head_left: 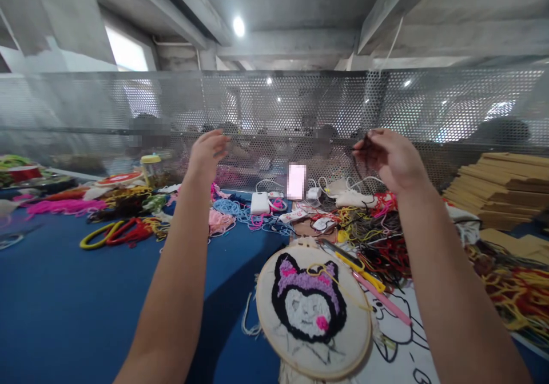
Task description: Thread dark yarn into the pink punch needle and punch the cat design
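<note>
Wooden hoop (326, 376) holds stitched cloth (306, 310); right fingers (381, 137) pinch dark thread (366, 142)

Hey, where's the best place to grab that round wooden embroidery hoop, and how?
Probably the left edge of the round wooden embroidery hoop, with the left hand coming from the left and pinching the thin rim. The hoop lies roughly flat; its left side borders blue tabletop, while a long pink tool and a yellow-and-black tool crowd its right edge.

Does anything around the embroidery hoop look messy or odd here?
Yes: a loose yellow strand trails across the embroidery hoop, unlike the worked-in stitching; beyond it, to the right, multicoloured yarn lies tangled, unsorted.
</note>
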Demonstrator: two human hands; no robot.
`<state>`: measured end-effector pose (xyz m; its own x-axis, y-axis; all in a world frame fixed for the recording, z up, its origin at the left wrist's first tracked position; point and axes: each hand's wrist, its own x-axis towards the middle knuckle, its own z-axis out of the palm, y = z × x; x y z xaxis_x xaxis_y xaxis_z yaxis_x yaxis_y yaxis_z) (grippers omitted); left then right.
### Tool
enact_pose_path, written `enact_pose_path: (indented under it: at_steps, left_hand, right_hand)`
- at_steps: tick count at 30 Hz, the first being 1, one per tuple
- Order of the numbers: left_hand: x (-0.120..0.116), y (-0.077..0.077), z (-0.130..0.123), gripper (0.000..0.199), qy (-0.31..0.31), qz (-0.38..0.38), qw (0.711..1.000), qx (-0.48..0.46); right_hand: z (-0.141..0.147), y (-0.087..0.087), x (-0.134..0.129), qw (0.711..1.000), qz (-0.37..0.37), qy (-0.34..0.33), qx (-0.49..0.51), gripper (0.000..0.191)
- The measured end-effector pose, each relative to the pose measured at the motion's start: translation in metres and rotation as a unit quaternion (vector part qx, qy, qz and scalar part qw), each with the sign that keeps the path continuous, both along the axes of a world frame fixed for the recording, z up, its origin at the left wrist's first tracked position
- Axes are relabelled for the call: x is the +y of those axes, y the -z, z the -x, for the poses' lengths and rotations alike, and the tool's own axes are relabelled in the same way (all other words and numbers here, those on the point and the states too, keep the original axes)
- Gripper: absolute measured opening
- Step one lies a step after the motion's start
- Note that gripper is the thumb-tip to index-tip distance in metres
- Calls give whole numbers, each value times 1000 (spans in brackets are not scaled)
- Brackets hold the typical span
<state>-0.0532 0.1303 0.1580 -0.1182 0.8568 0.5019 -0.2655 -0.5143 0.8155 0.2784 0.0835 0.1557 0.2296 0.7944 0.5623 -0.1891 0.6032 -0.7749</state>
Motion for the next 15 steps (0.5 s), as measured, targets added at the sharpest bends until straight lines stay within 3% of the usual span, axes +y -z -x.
enact_pose_path:
  at_steps: [2, 3, 5, 7, 9, 15]
  left_hand:
    - [-14, -8, -34, 20, 69, -19, 996, 60]
    - [-22, -10, -51, 25, 149, -42, 981, 119]
    - [-37, -9, -83, 32, 294, -26, 931, 213]
    - [-49, -6, -105, 42, 383, 8, 878, 287]
    - [-54, -2, -117, 49, 401, 34, 861, 312]
    - [-47, -5, -104, 38, 336, 63, 877, 339]
  right_hand:
    - [24, -1, -11, 992, -24, -103, -67, 13]
    - [34, -1, -15, 983, -40, -153, -95, 11]
    - [48, 1, -22, 964, -59, -225, -129, 7]
    - [52, 2, -25, 957, -69, -250, -130, 4]
    - [49, 3, -24, 958, -73, -248, -122, 4]
    - [33, 5, -9, 980, -41, -169, -101, 8]
